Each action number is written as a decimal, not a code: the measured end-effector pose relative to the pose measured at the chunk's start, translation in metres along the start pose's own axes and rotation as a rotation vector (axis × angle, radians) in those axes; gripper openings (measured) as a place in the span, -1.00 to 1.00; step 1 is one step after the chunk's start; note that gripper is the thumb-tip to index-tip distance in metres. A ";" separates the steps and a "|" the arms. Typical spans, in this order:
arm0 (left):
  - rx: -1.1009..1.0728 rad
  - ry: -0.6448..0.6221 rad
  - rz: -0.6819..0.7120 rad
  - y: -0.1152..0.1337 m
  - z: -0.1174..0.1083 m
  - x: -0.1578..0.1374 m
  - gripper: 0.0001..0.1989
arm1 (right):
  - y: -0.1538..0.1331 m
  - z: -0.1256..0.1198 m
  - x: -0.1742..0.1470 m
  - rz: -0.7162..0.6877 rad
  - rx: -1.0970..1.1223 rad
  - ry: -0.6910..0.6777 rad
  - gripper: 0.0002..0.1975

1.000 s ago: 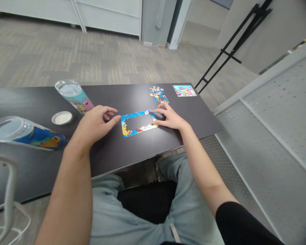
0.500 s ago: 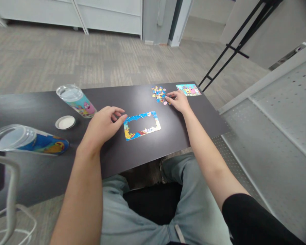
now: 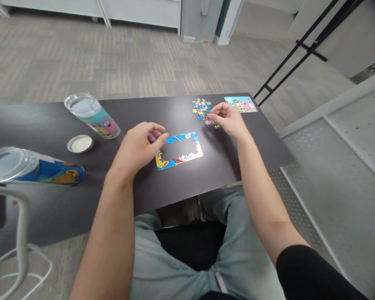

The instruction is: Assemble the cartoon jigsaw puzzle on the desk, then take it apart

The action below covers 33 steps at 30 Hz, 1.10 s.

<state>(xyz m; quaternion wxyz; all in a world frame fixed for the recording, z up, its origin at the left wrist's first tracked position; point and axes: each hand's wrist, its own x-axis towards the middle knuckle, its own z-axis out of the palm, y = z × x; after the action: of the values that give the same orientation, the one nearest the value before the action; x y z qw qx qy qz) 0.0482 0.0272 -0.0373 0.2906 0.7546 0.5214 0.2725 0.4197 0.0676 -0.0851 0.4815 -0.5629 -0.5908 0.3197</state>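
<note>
My right hand (image 3: pixel 228 118) hovers by the loose puzzle pieces (image 3: pixel 201 107), thumb and forefinger pinched together on a puzzle piece that is mostly hidden by the fingertips. Left of it lies a partly built jigsaw puzzle (image 3: pixel 193 155), a rectangular border in blue, yellow and red with a gap in its middle. My left hand (image 3: pixel 143 141) is over the upper left corner of that border, fingers loosely bent and thumb apart, with nothing in it. A colourful picture card (image 3: pixel 241 104) lies beyond my right hand at the table's far right corner.
Two clear-topped printed canisters, one pink and teal (image 3: pixel 95 116) and one blue (image 3: pixel 54 170), stand on the left of the dark table (image 3: pixel 162 193). Between them lies a round white lid (image 3: pixel 80 144). A white curved tube (image 3: pixel 22 233) rises at the lower left.
My right hand has drawn up slightly from the loose pieces with its fingertips pinched. My left hand has shifted over the border's corner. The whole view has tilted a little.
</note>
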 end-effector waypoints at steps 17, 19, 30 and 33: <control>-0.538 -0.999 0.234 0.088 0.117 -0.053 -0.62 | -0.044 0.033 -0.025 -0.034 -0.073 -0.614 -0.86; -0.572 -1.044 0.248 0.091 0.127 -0.060 -0.61 | -0.045 0.033 -0.026 -0.051 -0.102 -0.608 -0.90; -0.618 -1.022 0.194 0.095 0.127 -0.056 -0.66 | -0.034 0.027 -0.024 -0.211 -0.172 -0.558 -0.83; -0.607 -1.021 0.199 0.099 0.119 -0.055 -0.72 | -0.031 0.031 -0.023 -0.251 -0.235 -0.546 -0.84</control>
<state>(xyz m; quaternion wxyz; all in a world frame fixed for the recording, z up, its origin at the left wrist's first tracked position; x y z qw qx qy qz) 0.1790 -0.0715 -0.0528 0.6799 0.7185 0.1417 0.0382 0.3771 0.0449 -0.0717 0.2724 -0.4307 -0.7959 0.3267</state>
